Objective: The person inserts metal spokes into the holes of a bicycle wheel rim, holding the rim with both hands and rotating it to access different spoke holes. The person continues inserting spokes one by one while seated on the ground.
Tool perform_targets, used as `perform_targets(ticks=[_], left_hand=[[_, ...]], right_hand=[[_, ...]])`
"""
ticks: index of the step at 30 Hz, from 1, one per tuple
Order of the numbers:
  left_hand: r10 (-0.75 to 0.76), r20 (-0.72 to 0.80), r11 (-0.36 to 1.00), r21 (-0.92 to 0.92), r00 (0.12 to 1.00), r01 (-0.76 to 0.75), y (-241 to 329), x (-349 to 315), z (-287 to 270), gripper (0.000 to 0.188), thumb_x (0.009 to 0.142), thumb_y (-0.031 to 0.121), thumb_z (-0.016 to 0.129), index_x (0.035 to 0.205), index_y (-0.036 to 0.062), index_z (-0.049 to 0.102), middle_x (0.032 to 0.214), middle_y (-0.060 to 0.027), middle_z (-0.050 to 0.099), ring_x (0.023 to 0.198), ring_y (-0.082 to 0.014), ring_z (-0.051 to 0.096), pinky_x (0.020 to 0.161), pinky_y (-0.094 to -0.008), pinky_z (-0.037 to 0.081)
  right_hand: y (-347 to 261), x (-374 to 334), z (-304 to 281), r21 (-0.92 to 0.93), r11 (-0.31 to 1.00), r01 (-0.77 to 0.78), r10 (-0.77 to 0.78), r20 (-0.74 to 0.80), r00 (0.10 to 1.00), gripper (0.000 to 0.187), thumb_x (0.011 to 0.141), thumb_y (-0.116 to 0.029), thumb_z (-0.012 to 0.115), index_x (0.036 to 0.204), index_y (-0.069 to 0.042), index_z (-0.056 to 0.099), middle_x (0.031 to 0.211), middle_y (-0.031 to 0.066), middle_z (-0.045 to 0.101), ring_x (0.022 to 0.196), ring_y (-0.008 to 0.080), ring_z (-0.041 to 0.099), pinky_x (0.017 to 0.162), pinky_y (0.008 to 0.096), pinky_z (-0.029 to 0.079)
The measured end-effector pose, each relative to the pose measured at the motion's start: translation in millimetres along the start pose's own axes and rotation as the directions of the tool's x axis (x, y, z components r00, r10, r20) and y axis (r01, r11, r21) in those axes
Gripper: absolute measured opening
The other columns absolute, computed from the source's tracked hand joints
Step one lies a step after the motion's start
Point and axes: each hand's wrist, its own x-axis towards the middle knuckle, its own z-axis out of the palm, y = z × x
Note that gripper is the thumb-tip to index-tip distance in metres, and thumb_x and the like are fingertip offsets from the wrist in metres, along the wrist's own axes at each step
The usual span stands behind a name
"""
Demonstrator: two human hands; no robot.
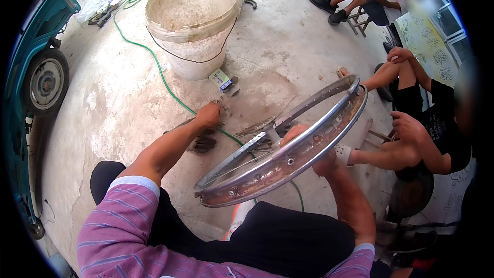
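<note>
A worn metal wheel rim [260, 179] stands tilted over my knees, rusty on its outer face, with small spoke nipples along it. My right hand [324, 162] is closed round its right side, and some of its fingers show inside the ring by the hub [273, 133]. Several thin spokes run from the hub, some bunched together. Low over the concrete, my left hand [209, 115] reaches out to small metal bits, its fingers pinched together; what is between them is too small to make out. Dark grey objects, perhaps gloves [202, 144], lie beneath my left wrist.
A big dirty white bucket [193, 46] stands ahead, with a small green-white box [220, 79] beside it. A green hose [154, 59] crosses the floor. At left is a teal vehicle [43, 80]. Two people sit at right, one person's leg [383, 157] close to the rim.
</note>
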Motion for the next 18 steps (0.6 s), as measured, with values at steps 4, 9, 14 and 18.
perform_targets(ticks=[4, 9, 14, 18], left_hand=[[0.036, -0.02, 0.982, -0.187, 0.999, -0.039, 9, 16, -26, 0.03, 0.077, 0.012, 0.068, 0.104, 0.0009, 0.066, 0.094, -0.0189, 0.07, 0.09, -0.0371, 0.068, 0.076, -0.0444, 0.054], [0.114, 0.061, 0.648, -0.761, 0.992, -0.027, 92, 10, -145, 0.027, 0.083, 0.008, 0.071, 0.107, -0.0043, 0.068, 0.09, -0.0096, 0.07, 0.075, -0.018, 0.068, 0.067, -0.032, 0.054], [0.452, -0.193, 0.562, -0.696, 0.871, -0.447, 196, -53, -273, 0.021, 0.089, 0.005, 0.072, 0.109, -0.0028, 0.069, 0.095, -0.0072, 0.071, 0.082, -0.0141, 0.068, 0.079, -0.0303, 0.058], [0.542, -0.314, 0.41, -0.711, 0.779, -0.572, 234, -113, -311, 0.02, 0.088, 0.001, 0.072, 0.108, -0.0014, 0.07, 0.097, -0.0065, 0.071, 0.085, -0.0121, 0.068, 0.08, -0.0281, 0.057]], right_hand=[[-19, 9, 11, 0.056, 0.998, -0.025, 0.025, -0.008, 1.0, 0.069, 0.098, -0.068, 0.044, 0.105, -0.001, 0.06, 0.079, 0.0023, 0.053, 0.072, 0.0105, 0.048, 0.064, 0.0271, 0.04], [-47, 19, 22, -0.031, 0.999, 0.021, -0.022, -0.027, 0.999, 0.067, 0.102, -0.066, 0.036, 0.097, -0.003, 0.059, 0.067, -0.0013, 0.046, 0.061, 0.0082, 0.04, 0.056, 0.0256, 0.034], [-54, 21, 25, -0.066, 0.998, 0.021, -0.019, 0.028, 0.999, 0.074, 0.102, -0.067, 0.029, 0.098, -0.001, 0.064, 0.067, 0.0, 0.051, 0.06, 0.0081, 0.041, 0.055, 0.025, 0.033], [-59, 27, 28, 0.017, 1.0, -0.015, 0.013, 0.119, 0.993, 0.066, 0.101, -0.066, 0.037, 0.114, -0.003, 0.052, 0.081, 0.0029, 0.055, 0.065, 0.0082, 0.044, 0.059, 0.0244, 0.037]])
